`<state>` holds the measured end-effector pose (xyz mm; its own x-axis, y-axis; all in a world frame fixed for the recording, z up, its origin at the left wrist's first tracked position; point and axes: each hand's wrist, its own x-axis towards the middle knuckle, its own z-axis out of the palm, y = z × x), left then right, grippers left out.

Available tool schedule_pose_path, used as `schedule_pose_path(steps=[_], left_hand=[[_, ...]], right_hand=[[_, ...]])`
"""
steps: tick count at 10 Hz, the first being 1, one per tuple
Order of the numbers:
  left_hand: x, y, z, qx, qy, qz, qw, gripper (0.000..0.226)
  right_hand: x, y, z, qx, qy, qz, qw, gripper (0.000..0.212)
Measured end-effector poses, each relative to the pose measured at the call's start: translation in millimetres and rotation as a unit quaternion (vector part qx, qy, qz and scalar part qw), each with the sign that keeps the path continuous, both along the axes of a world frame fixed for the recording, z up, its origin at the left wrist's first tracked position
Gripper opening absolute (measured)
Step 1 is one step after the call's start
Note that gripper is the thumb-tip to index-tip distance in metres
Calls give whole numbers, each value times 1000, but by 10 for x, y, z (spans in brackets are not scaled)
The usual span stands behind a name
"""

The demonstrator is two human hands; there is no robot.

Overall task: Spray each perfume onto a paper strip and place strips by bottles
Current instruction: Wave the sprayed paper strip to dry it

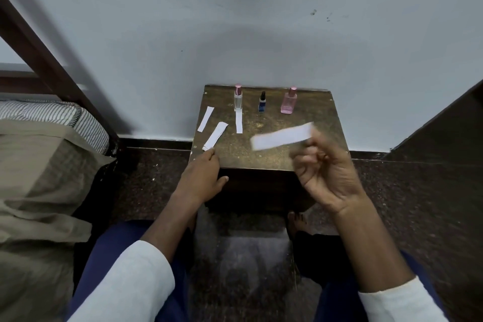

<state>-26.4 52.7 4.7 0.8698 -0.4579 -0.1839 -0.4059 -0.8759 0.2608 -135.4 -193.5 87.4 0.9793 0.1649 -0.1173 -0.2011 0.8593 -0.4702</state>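
Note:
Three perfume bottles stand in a row at the back of a small brown table [269, 149]: a clear bottle with a pink cap [238, 98], a small dark blue bottle [262, 102] and a pink bottle [289, 101]. One paper strip [239, 121] lies just in front of the clear bottle. Two more strips lie at the table's left: one [206, 119] farther back, one [215, 136] nearer. My left hand [202, 178] touches the near end of that nearer strip with its fingertips. My right hand [326, 167] pinches a blurred white strip [282, 136] in the air above the table's right half.
The table stands against a pale wall. A bed with a striped mattress [60, 117] and a dark wooden frame [52, 65] is at the left. A dark panel [439, 123] rises at the right. My knees and a bare foot [295, 222] are below the table on the speckled floor.

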Motion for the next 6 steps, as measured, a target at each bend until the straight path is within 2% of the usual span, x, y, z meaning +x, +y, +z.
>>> schedule_pose_path(steps=[1,2,3,4,5,6], left_hand=[[-15,-15,13,-8,9,6,1000,67],[-1,1,10,-4,-10,16,1000,54],[67,-6,52,-13,-57,32,998,36],[165,-83,50,-76,-131,1,988,34],[266,-258,-45,-133,-167,-85,973,40],[395,-422,-266,-108,-152,-191,964,52]], right_hand=[[-25,-123,-135,-224,86,-44,970,21],[-120,-43,-465,-800,157,-8,580,9],[5,-10,-504,-496,156,-56,852,9],[144,-51,-360,-109,85,-67,988,17],[154,-81,-460,-274,131,-58,951,12],[140,-86,-669,-821,121,-2,559,7]])
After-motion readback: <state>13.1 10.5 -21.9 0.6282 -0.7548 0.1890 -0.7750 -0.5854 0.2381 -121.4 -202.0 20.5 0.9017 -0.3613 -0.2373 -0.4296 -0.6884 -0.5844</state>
